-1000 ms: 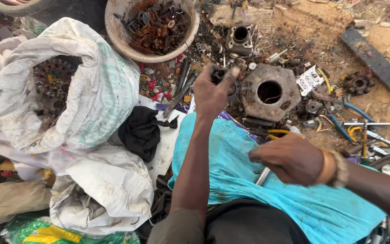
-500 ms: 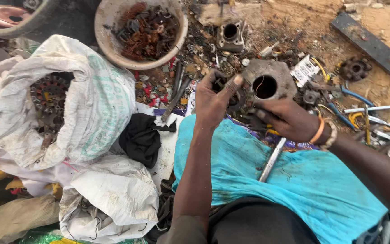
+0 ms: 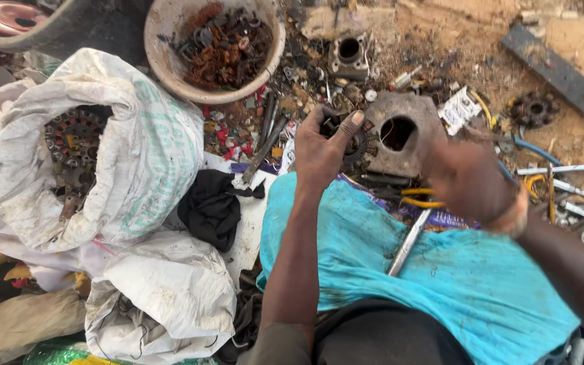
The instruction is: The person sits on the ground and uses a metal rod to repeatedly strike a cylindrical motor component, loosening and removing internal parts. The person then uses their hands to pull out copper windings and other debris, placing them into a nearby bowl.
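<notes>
Hands over scrap metal
Left hand (image 3: pixel 326 149) grasps a dark ring (image 3: pixel 346 135); blurred right hand (image 3: pixel 468 179), at three o'clock, grip unclear

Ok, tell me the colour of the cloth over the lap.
Turquoise cloth, stained; head view.

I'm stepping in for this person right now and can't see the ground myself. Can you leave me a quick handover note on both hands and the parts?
Left hand: gripping a small dark round metal part, raised above the turquoise cloth.
Right hand: motion-blurred, beside the rusty metal housing with the round hole; what it grips cannot be told.
A metal rod lies on the cloth.
Bowl of rusty parts sits beyond; a white sack of gears on the left.
Done: one part in hand. Left: the many parts scattered on the ground.
</notes>
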